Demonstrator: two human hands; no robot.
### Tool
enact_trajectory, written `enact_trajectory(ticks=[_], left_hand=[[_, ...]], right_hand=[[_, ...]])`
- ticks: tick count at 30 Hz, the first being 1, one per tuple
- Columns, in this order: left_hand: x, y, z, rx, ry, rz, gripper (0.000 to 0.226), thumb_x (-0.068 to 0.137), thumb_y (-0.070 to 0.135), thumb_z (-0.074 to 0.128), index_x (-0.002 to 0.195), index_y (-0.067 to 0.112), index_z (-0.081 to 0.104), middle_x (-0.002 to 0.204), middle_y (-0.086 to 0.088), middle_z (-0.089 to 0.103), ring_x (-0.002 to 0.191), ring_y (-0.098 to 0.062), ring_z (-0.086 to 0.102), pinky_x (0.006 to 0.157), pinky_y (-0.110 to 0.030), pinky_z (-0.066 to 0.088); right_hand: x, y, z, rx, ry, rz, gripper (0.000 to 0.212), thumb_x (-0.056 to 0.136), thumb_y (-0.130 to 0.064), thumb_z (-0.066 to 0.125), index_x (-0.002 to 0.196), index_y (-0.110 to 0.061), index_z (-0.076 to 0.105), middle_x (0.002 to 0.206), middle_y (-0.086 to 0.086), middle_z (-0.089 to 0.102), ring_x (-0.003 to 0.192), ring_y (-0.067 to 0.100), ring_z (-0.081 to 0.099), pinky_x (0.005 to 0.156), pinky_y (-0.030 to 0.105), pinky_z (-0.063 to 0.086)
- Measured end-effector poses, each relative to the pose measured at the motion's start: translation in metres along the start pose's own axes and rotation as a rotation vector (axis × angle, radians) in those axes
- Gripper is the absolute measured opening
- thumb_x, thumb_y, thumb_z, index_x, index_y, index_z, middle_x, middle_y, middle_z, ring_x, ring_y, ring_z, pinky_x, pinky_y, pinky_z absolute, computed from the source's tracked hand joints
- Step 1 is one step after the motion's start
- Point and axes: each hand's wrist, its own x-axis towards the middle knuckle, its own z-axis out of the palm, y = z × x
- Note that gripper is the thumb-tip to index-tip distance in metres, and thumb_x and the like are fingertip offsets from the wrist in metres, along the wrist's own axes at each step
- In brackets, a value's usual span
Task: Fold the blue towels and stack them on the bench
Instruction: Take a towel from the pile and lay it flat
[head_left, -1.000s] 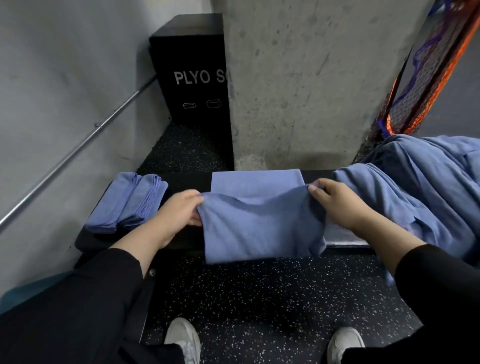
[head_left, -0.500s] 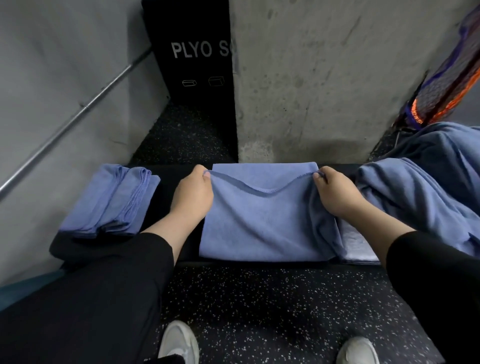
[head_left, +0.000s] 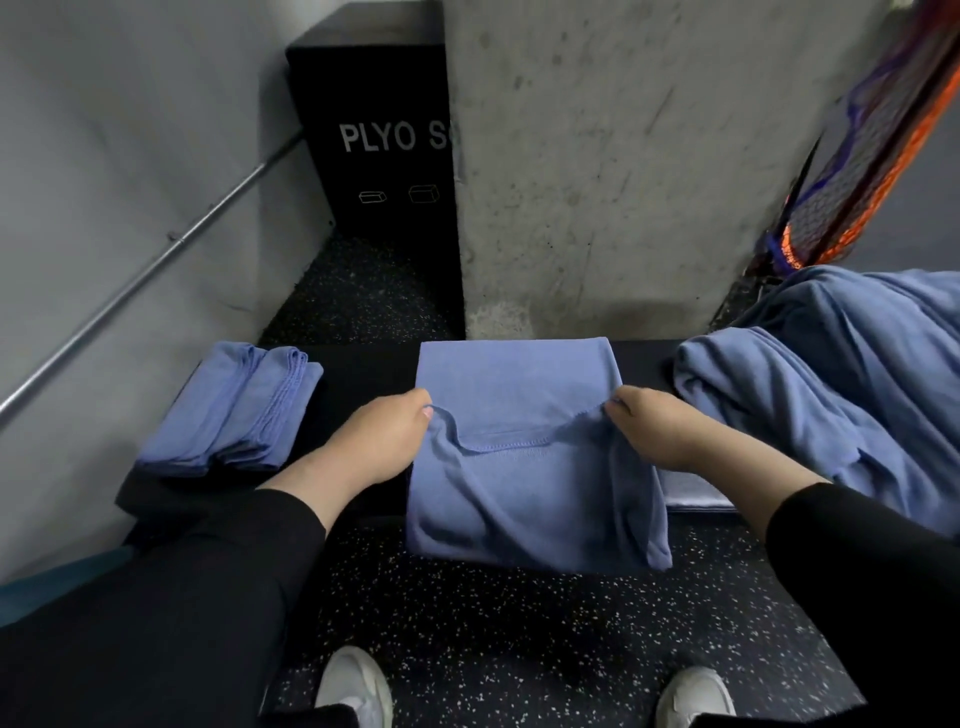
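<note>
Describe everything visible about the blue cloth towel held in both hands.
The blue cloth towel looks like soft knit fabric with a stitched hem along its raised edge. It is partly folded: its far part lies flat on the black bench, its near part hangs over the front edge. The left hand and right hand pinch the hem's two ends; the hem sags between them.

Dim, even indoor light with soft shadows under the desk (head_left: 363, 364). No glare. Wide-angle bending curves the rail (head_left: 145, 275) and walls toward the edges. Mostly sharp, slightly soft at corners.
</note>
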Motion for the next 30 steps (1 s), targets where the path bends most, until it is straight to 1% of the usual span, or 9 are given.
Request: enact_trajectory(ticks=[4, 7, 12, 15, 18, 21, 25, 27, 30], left_hand=[[-0.030, 0.002, -0.002, 0.001, -0.066, 0.044, 0.032, 0.108, 0.030, 0.036, 0.082, 0.014, 0.046, 0.080, -0.005, 0.058, 0.075, -0.023, 0.055, 0.068, -0.039, 0.041], [-0.045, 0.004, -0.007, -0.107, -0.047, 0.072, 0.032, 0.107, 0.027, 0.040, 0.080, 0.012, 0.047, 0.076, -0.003, 0.057, 0.071, -0.018, 0.053, 0.068, -0.037, 0.041], [-0.039, 0.006, -0.025, -0.903, 0.118, 0.024, 0.037, 0.104, 0.019, 0.049, 0.071, 0.024, 0.064, 0.068, 0.009, 0.058, 0.066, -0.005, 0.051, 0.070, -0.032, 0.040], [-0.026, 0.016, -0.034, -1.163, 0.275, -0.049, 0.038, 0.107, 0.019, 0.046, 0.076, 0.027, 0.068, 0.074, 0.010, 0.065, 0.073, -0.005, 0.058, 0.072, -0.028, 0.043], [0.000, 0.018, -0.040, -1.341, 0.405, -0.128, 0.028, 0.106, 0.023, 0.048, 0.085, 0.021, 0.066, 0.086, 0.002, 0.071, 0.085, -0.011, 0.065, 0.085, -0.032, 0.051], [0.027, 0.011, -0.031, -1.184, 0.444, -0.178, 0.023, 0.099, 0.038, 0.051, 0.088, 0.033, 0.070, 0.100, -0.002, 0.074, 0.100, -0.023, 0.069, 0.098, -0.051, 0.053], [0.047, 0.014, -0.010, -0.852, 0.471, -0.167, 0.023, 0.105, 0.028, 0.047, 0.099, 0.022, 0.068, 0.093, -0.003, 0.069, 0.083, -0.011, 0.059, 0.074, -0.030, 0.047], [0.050, 0.014, 0.001, -0.643, 0.386, -0.150, 0.025, 0.107, 0.026, 0.044, 0.099, 0.014, 0.064, 0.081, -0.005, 0.062, 0.069, -0.012, 0.050, 0.061, -0.029, 0.038], [0.054, 0.011, 0.014, -0.369, 0.246, -0.096, 0.024, 0.107, 0.026, 0.043, 0.096, 0.012, 0.060, 0.084, -0.003, 0.062, 0.077, -0.020, 0.056, 0.067, -0.035, 0.042]], right_hand=[[-0.026, 0.000, 0.000, -0.051, -0.111, -0.021, 0.032, 0.107, -0.028, 0.038, 0.078, -0.015, 0.045, 0.098, 0.013, 0.063, 0.090, 0.031, 0.055, 0.071, 0.036, 0.034], [-0.043, -0.001, -0.005, 0.095, -0.026, -0.072, 0.034, 0.106, -0.030, 0.043, 0.077, -0.014, 0.049, 0.078, 0.005, 0.057, 0.079, 0.024, 0.052, 0.068, 0.037, 0.032], [-0.046, 0.000, -0.020, 0.791, 0.237, -0.032, 0.031, 0.102, -0.035, 0.048, 0.095, -0.010, 0.064, 0.084, 0.008, 0.064, 0.082, 0.018, 0.056, 0.078, 0.038, 0.046], [-0.033, -0.006, -0.025, 0.992, 0.290, 0.013, 0.030, 0.098, -0.042, 0.049, 0.096, -0.020, 0.069, 0.097, 0.003, 0.074, 0.098, 0.022, 0.068, 0.092, 0.042, 0.052], [-0.009, -0.013, -0.028, 1.077, 0.398, 0.092, 0.030, 0.100, -0.042, 0.052, 0.087, -0.021, 0.068, 0.082, -0.005, 0.071, 0.082, 0.014, 0.064, 0.085, 0.038, 0.053], [0.021, -0.016, -0.025, 1.003, 0.478, 0.075, 0.031, 0.099, -0.041, 0.052, 0.085, -0.018, 0.066, 0.074, -0.004, 0.064, 0.074, 0.012, 0.056, 0.073, 0.032, 0.049], [0.056, -0.014, -0.012, 0.702, 0.454, 0.063, 0.032, 0.103, -0.035, 0.048, 0.096, -0.008, 0.064, 0.079, 0.004, 0.059, 0.074, 0.016, 0.050, 0.067, 0.032, 0.040], [0.065, -0.010, -0.001, 0.531, 0.398, 0.067, 0.034, 0.105, -0.029, 0.045, 0.098, 0.000, 0.061, 0.083, 0.010, 0.060, 0.076, 0.021, 0.049, 0.065, 0.034, 0.034], [0.067, -0.005, 0.008, 0.352, 0.329, 0.080, 0.033, 0.106, -0.025, 0.041, 0.104, 0.003, 0.059, 0.096, 0.018, 0.064, 0.085, 0.031, 0.055, 0.064, 0.033, 0.025]])
